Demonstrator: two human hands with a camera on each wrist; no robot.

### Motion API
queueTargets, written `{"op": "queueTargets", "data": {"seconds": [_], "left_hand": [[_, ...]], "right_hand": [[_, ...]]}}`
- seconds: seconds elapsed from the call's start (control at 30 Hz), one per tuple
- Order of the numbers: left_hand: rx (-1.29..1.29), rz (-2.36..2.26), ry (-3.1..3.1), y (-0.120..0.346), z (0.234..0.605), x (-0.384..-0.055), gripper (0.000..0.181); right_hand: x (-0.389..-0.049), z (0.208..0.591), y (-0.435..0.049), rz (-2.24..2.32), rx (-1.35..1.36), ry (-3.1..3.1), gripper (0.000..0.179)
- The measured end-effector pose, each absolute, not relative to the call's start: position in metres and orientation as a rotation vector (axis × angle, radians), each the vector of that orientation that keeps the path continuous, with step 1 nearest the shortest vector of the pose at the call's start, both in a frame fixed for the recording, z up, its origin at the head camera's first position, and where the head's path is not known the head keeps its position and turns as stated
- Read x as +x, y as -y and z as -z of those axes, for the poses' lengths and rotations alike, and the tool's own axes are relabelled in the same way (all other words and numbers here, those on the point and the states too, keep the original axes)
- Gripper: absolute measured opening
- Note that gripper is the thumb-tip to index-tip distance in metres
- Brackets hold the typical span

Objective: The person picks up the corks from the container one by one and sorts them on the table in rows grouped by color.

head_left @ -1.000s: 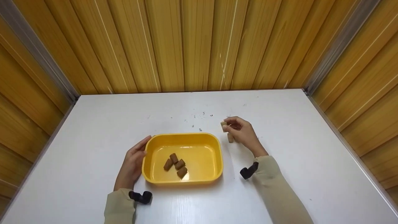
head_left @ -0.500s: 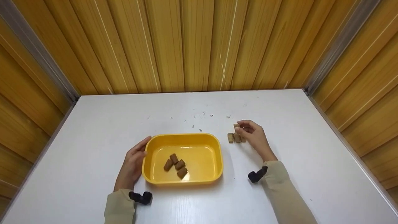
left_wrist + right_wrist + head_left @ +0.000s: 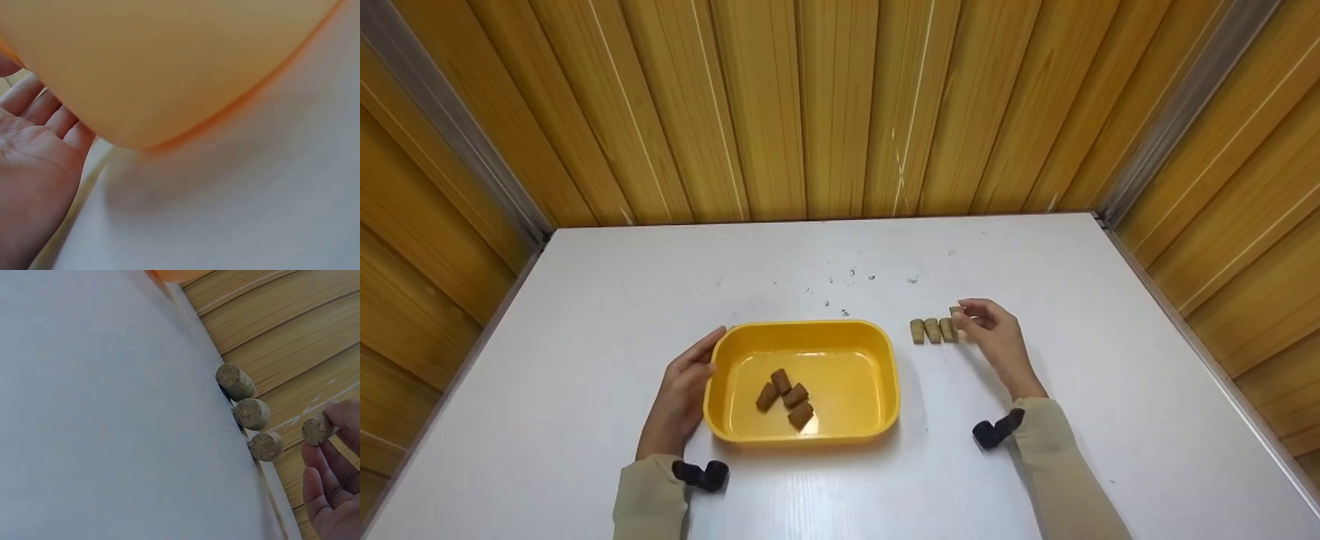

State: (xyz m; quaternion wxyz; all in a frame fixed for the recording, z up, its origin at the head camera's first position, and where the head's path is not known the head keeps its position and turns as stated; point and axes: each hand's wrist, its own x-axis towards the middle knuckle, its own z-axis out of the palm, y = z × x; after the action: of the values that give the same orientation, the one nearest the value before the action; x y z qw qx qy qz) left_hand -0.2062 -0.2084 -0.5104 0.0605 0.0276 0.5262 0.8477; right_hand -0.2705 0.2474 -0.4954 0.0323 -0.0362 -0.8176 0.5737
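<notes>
In the head view my left hand (image 3: 679, 390) rests along the left side of a yellow plastic tray (image 3: 891, 382), its extended fingers against the outer wall. The left wrist view shows the palm (image 3: 34, 152) and fingers partly hidden behind the tray (image 3: 169, 73). Several brown corks (image 3: 800, 415) lie in the tray. To its right, three corks (image 3: 932, 331) lie side by side in a row on the table. My right hand (image 3: 997, 341) pinches another cork (image 3: 316, 430) between thumb and fingertips, just beyond the row's right end.
The white table (image 3: 810, 495) ends at wood-look panels (image 3: 832, 112) behind and on both sides. Small dark marks (image 3: 845, 312) dot the tabletop behind the tray. A black wrist camera (image 3: 997, 430) sits at each sleeve cuff.
My right hand has moved right along the row with a cork pinched in its fingers, uncovering the three corks lying there. The left hand and the tray have stayed put.
</notes>
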Motion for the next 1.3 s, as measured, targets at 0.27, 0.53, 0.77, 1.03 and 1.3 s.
{"op": "queueTargets", "data": {"seconds": [0.27, 0.53, 0.77, 1.03, 1.3], "left_hand": [[0.057, -2.562, -1.600, 0.208, 0.510, -0.207, 0.058], [0.052, -2.567, -1.595, 0.208, 0.511, -0.208, 0.059], [0.062, -2.554, -1.619, 0.208, 0.511, -0.208, 0.059], [0.025, -2.567, -1.606, 0.209, 0.510, -0.207, 0.058], [0.007, -2.585, -1.592, 0.209, 0.509, -0.207, 0.057]], "right_hand": [[-0.272, 0.502, -0.256, -1.757, -0.172, 2.564, 0.051], [-0.272, 0.506, -0.263, -1.727, -0.201, 2.594, 0.048], [-0.274, 0.507, -0.264, -1.674, -0.177, 2.638, 0.046], [-0.274, 0.506, -0.262, -1.551, -0.230, 2.710, 0.045], [-0.272, 0.506, -0.262, -1.511, -0.228, 2.748, 0.050]]}}
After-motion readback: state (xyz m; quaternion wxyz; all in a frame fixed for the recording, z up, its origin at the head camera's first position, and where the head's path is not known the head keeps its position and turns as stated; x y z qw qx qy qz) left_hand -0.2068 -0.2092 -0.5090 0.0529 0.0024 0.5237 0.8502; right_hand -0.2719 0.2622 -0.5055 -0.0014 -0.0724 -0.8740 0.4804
